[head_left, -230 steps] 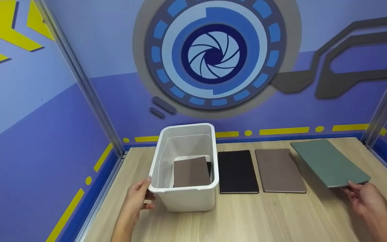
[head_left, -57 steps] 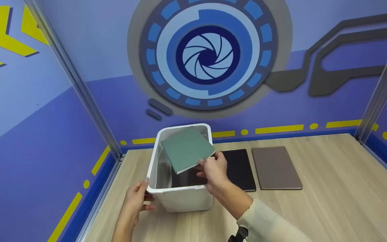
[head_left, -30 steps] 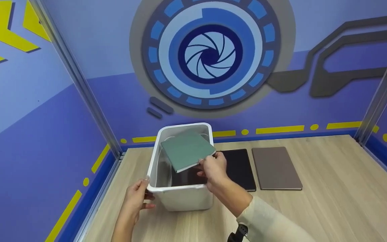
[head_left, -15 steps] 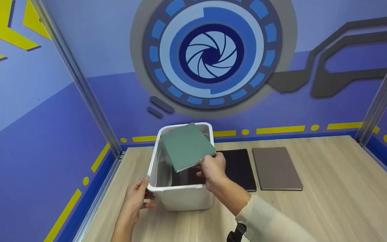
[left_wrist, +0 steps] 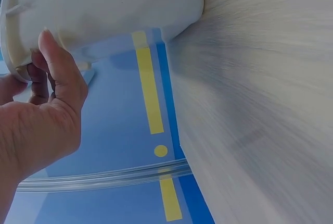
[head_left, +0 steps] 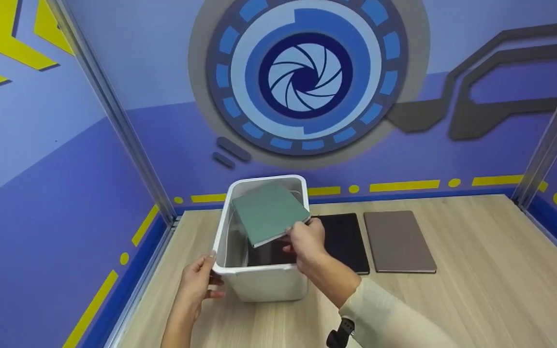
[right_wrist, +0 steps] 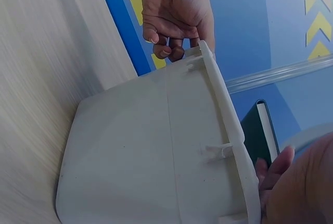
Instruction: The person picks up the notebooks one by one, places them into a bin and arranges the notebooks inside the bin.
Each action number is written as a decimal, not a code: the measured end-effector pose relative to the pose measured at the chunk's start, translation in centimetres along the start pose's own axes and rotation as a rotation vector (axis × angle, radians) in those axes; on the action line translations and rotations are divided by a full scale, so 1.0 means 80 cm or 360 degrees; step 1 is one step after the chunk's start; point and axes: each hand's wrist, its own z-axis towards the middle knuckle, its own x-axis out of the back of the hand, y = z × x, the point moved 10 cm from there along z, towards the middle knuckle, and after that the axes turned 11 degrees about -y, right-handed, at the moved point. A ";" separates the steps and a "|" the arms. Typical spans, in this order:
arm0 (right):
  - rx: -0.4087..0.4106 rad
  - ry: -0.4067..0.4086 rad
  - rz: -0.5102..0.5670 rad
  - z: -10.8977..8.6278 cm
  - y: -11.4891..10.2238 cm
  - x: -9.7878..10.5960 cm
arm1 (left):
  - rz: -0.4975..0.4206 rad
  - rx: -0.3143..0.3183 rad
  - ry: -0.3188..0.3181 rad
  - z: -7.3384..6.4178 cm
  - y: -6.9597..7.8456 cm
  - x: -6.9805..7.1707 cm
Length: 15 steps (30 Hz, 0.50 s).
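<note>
My right hand [head_left: 307, 244] grips a green notebook [head_left: 269, 212] by its near right corner. The notebook slants inside the mouth of a white plastic bin [head_left: 269, 287], turned at an angle to its sides. Its white page edge also shows past the bin rim in the right wrist view, above the fingers [right_wrist: 281, 164]. My left hand [head_left: 194, 285] pinches the bin's rim at the near left corner, thumb on top; the left wrist view shows its fingers [left_wrist: 49, 47] against the rim from outside. Beneath the green notebook lies a shadowed brown notebook [head_left: 271, 253], mostly hidden.
Just right of the bin lies a black notebook [head_left: 346, 241], partly behind my right hand. Beside it is a brown notebook [head_left: 399, 241]. All stand on a light wood table [head_left: 481, 280], with a patterned blue wall [head_left: 162, 145] at the back and left.
The green notebook has come from the table's right side into the bin's mouth in my right hand. Over the last second its far end rises and dips again. My left hand stays on the rim.
</note>
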 end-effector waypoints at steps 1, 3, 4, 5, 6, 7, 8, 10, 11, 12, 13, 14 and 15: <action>0.0002 0.0005 -0.0002 0.000 0.000 0.000 | 0.0002 0.0005 0.0003 0.001 0.000 0.000; 0.0004 0.0015 -0.0002 0.000 -0.001 0.000 | 0.0010 0.0016 0.0008 0.001 -0.001 0.001; 0.0005 0.0020 -0.0002 0.000 -0.001 0.000 | 0.0014 0.0021 0.0010 0.002 -0.001 0.001; 0.0001 0.0018 -0.0004 0.000 -0.001 -0.001 | 0.0019 0.0024 0.0012 0.002 -0.001 0.001; -0.0003 0.0004 -0.0003 0.001 -0.001 -0.002 | 0.0023 0.0026 0.0012 0.002 0.000 0.001; -0.0024 -0.0029 -0.0011 0.001 0.000 -0.004 | 0.0027 0.0024 0.0013 0.001 0.001 0.001; -0.0053 -0.0075 -0.0024 0.002 0.001 -0.006 | 0.0032 0.0022 0.0014 0.001 0.002 0.001; -0.0121 -0.0204 -0.0073 0.002 0.004 -0.013 | 0.0034 0.0014 0.0020 -0.001 0.004 0.001; -0.0163 -0.0281 -0.0103 0.001 0.006 -0.016 | 0.0031 0.0010 0.0022 -0.002 0.005 0.000; -0.0197 -0.0351 -0.0136 0.000 0.007 -0.019 | 0.0031 0.0011 0.0024 -0.002 0.005 0.000; -0.0230 -0.0403 -0.0173 -0.002 0.009 -0.019 | 0.0032 0.0014 0.0027 -0.002 0.005 0.000; -0.0246 -0.0449 -0.0193 -0.004 0.010 -0.019 | 0.0031 0.0017 0.0028 -0.003 0.004 0.000; -0.0263 -0.0485 -0.0211 -0.006 0.011 -0.018 | 0.0033 0.0021 0.0032 -0.003 0.004 0.000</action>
